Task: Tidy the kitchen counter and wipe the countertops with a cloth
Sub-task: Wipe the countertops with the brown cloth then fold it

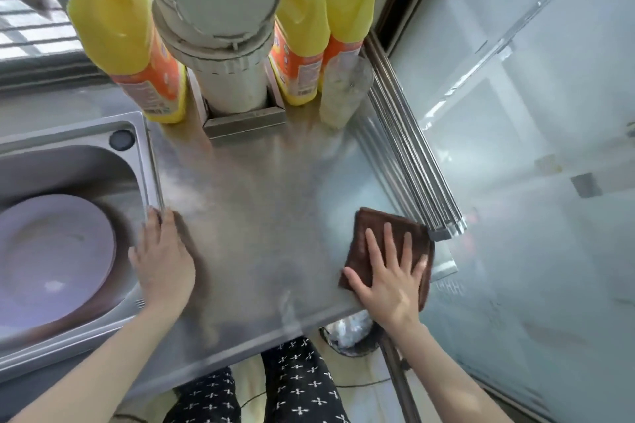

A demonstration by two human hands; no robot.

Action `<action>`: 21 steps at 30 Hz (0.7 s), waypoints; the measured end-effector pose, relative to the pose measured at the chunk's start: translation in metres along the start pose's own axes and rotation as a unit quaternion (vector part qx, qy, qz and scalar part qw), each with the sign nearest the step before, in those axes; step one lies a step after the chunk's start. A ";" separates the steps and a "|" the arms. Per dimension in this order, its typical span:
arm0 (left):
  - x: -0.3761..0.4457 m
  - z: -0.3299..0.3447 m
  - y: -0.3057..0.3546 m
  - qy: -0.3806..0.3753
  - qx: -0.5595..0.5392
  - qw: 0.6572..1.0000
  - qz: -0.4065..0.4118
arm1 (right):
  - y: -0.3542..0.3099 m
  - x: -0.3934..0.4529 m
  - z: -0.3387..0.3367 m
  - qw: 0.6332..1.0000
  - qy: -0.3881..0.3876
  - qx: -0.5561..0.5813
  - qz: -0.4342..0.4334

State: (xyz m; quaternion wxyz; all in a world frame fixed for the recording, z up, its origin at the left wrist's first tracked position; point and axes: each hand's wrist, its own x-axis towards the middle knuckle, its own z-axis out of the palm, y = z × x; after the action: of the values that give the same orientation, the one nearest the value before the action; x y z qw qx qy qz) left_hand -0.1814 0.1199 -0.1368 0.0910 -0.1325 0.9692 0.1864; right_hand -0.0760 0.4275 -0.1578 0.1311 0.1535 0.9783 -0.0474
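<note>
**Cloth at the right front corner, close to slipping off**

Head view. Risk of the brown cloth [385, 244] sliding over the front edge of the steel countertop [261, 209]: already overhanging slightly at the right front corner, with a bin [350, 333] just below. Probable cause: a wipe pulled toward the body with flat pressure and no grip. Further risk at the back edge: yellow bottles [302, 27] and a clear glass [343, 93] standing close together, easily toppled by a long forward stroke.

Right hand [391, 271] spread flat on the cloth, fingers [388, 237] splayed and straight, pinning rather than clasping; cloth directly beneath them, showing beyond the fingertips. Left hand [165, 257] open, palm down at the left edge beside the sink [137, 127], holding nothing. Plates [55, 257] inside the sink.
</note>
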 end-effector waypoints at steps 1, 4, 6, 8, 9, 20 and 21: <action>-0.005 0.001 0.002 -0.004 0.000 1.000 0.012 | -0.002 -0.004 0.000 0.999 0.004 0.015 0.045; -0.026 0.002 0.001 -0.028 0.005 0.998 0.051 | -0.031 -0.017 0.004 0.972 0.026 0.103 0.209; -0.039 0.000 -0.008 -0.039 -0.006 0.998 0.056 | -0.060 -0.024 0.006 0.939 0.006 0.184 0.290; -0.048 -0.006 -0.025 -0.040 -0.014 0.998 0.049 | -0.086 -0.032 0.008 0.931 -0.015 0.204 0.302; -0.052 -0.010 -0.035 -0.036 -0.015 0.998 0.044 | -0.098 -0.038 0.010 0.939 -0.029 0.187 0.287; -0.097 -0.042 -0.153 -0.052 0.009 0.998 -0.045 | -0.187 -0.103 0.033 0.996 -0.036 0.077 0.019; -0.102 -0.044 -0.163 -0.056 0.005 0.997 -0.052 | -0.196 -0.108 0.035 0.996 -0.035 0.076 -0.004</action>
State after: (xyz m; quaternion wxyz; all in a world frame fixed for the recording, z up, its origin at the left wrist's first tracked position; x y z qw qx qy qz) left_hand -0.0425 -0.0200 -0.1280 0.1551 -0.1718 0.9554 0.1833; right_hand -0.0301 0.2057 -0.1518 0.1532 0.1571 0.9672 -0.1277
